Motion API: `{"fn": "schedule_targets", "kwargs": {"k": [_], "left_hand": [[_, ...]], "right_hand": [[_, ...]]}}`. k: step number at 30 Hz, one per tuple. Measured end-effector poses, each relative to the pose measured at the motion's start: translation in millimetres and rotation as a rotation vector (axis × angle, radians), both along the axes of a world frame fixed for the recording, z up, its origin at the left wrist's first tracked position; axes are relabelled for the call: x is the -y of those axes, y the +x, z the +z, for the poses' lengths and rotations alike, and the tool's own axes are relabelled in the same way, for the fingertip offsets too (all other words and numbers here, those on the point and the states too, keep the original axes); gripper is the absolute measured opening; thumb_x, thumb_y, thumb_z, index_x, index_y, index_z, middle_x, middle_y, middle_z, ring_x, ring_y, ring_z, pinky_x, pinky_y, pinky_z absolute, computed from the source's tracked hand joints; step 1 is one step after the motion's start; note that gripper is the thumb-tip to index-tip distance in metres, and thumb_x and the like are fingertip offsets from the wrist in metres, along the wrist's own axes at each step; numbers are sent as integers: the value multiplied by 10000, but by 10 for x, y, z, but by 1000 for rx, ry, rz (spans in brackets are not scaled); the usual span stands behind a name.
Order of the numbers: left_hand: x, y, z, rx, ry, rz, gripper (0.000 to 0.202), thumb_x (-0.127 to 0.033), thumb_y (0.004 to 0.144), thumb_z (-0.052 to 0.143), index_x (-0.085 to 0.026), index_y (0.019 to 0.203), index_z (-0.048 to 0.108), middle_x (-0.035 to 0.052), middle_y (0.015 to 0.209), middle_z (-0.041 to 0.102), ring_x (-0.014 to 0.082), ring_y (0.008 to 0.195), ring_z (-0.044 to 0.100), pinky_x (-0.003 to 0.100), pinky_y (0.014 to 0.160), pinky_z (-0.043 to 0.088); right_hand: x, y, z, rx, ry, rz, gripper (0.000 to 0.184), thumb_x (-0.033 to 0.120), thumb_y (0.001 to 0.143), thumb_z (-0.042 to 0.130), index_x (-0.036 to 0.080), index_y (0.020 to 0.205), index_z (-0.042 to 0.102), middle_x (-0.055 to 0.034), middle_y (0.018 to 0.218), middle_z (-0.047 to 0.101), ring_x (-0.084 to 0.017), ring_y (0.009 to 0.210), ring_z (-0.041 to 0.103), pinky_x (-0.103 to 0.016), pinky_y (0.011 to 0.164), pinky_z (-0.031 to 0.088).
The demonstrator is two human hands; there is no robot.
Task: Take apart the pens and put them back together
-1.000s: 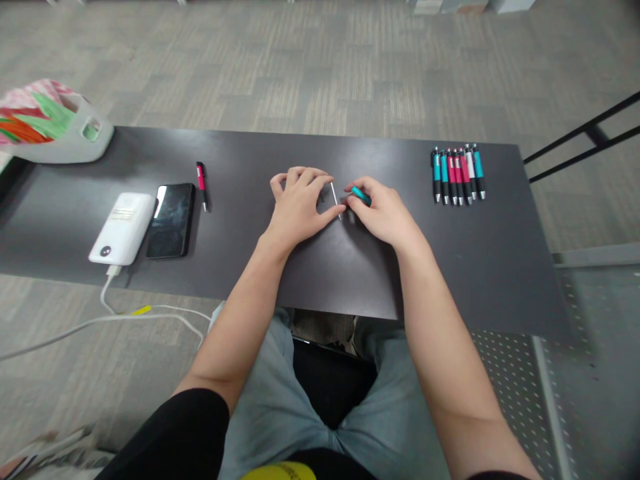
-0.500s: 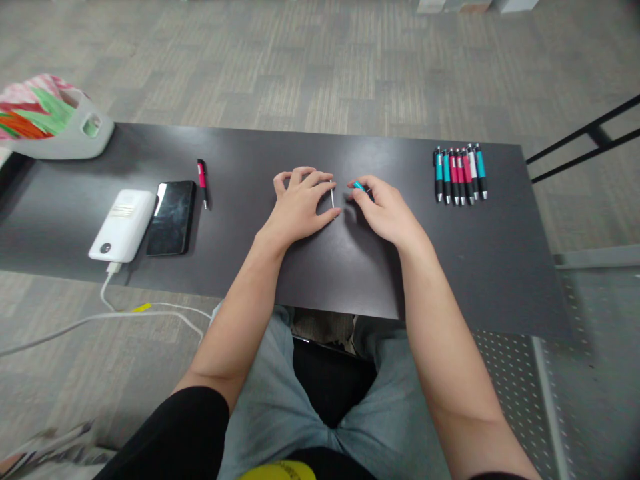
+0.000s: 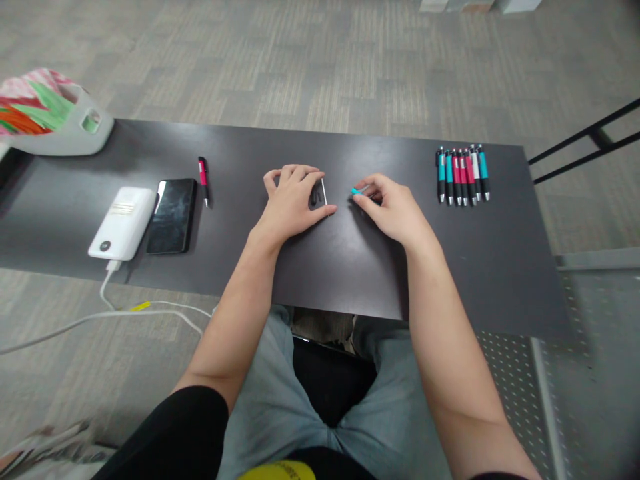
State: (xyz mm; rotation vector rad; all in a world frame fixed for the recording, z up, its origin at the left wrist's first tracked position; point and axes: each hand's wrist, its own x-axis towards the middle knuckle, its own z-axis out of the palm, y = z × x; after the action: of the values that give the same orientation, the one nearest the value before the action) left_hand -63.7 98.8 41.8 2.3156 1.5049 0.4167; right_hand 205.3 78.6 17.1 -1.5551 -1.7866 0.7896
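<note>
My left hand (image 3: 293, 200) rests on the dark table (image 3: 350, 267) with its fingers curled. Thumb and forefinger pinch a thin white pen refill (image 3: 324, 191), and a small black pen part (image 3: 314, 197) lies under the fingers. To its right, my right hand (image 3: 393, 210) is closed on a teal pen piece (image 3: 358, 191), whose tip pokes out toward the left hand. A gap of bare table separates the two hands.
A row of several teal, red and white pens (image 3: 463, 175) lies at the far right. A single red pen (image 3: 203, 180), a black phone (image 3: 173, 215) and a white power bank (image 3: 123, 222) with a cable lie at left. A grey container (image 3: 65, 127) sits at the far left corner.
The hands have drawn apart. My left hand shifted left with the white refill, and my right hand moved right with the teal piece, so the two parts no longer meet.
</note>
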Motion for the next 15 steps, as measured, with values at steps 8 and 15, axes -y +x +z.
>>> {"fn": "schedule_targets", "kwargs": {"k": [8, 15], "left_hand": [[-64, -156, -34, 29, -28, 20, 596, -636, 1088, 891, -384, 1623, 817, 124, 1741, 771, 499, 1656, 561, 700, 1388, 370], [-118, -234, -41, 84, -45, 79, 289, -459, 1123, 833, -359, 1392, 873, 113, 1475, 848, 439, 1458, 701, 643, 1313, 478]], "right_hand": [[38, -39, 101, 26, -7, 25, 145, 398, 1101, 847, 307, 1204, 895, -74, 1111, 936, -353, 1066, 838, -543, 1132, 676], [44, -37, 186, 86, 2, 24, 178, 433, 1118, 841, 305, 1180, 948, -123, 1187, 900, -389, 1188, 831, -552, 1136, 689]]}}
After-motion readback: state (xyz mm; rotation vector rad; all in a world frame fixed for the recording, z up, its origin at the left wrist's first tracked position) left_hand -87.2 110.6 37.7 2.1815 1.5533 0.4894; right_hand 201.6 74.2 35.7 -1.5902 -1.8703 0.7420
